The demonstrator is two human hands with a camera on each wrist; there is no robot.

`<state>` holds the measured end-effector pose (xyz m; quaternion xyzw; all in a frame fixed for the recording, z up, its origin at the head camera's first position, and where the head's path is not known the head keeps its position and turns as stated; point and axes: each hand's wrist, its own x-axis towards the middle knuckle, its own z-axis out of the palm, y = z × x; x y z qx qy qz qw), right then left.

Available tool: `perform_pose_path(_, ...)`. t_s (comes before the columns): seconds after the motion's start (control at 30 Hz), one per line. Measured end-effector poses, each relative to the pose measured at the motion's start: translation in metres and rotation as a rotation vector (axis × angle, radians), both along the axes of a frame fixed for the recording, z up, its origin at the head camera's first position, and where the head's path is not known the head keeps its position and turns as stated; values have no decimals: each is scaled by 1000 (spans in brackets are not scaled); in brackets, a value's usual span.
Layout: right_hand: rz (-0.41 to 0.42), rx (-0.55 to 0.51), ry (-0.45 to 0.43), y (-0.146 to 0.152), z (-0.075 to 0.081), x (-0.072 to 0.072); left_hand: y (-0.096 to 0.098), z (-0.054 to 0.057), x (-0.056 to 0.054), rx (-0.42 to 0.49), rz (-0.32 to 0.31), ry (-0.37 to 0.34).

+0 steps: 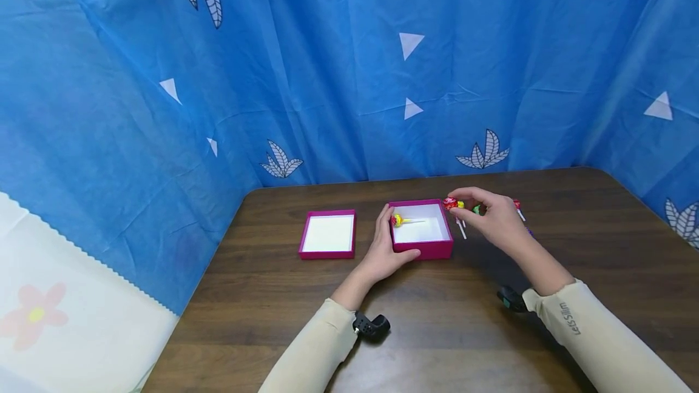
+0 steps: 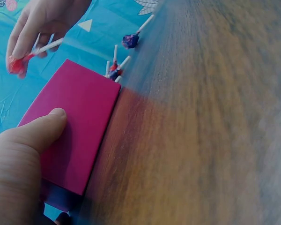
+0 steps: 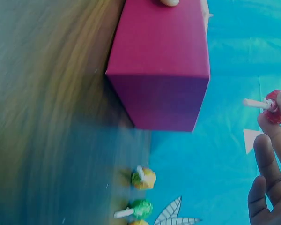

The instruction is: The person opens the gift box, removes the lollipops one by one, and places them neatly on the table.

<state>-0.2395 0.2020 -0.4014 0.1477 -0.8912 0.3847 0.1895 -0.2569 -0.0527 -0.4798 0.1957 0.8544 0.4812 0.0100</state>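
Note:
A magenta box (image 1: 435, 251) with a white inside stands on the table, its top uncovered. Around its left side and front wall, my left hand (image 1: 380, 255) holds it, the thumb (image 2: 42, 129) pressing the front. One yellow-and-red lollipop (image 1: 398, 220) lies inside at the left. My right hand (image 1: 496, 218) pinches a red lollipop (image 3: 273, 107) by its candy end between thumb and finger, raised beside the box's right rim. In the right wrist view its white stick points toward the box. Other fingers are spread apart from it.
A shallow magenta lid (image 1: 327, 233) lies left of the box, white inside up. Right of the box lie several more lollipops, including a green one (image 3: 142, 208), a yellow one (image 3: 144, 179) and a purple one (image 2: 129, 41). A blue curtain (image 1: 338, 77) hangs behind the wooden table (image 1: 262, 308).

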Motion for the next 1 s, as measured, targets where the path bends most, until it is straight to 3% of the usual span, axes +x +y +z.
perform_pose_path(0.57, -118, 13, -28, 46, -4, 19, -1, 2, 0, -9, -2, 13)
perform_pose_path(1.0, -203, 50, -54, 70, -22, 28, -1, 1, 1, -10, -5, -2)
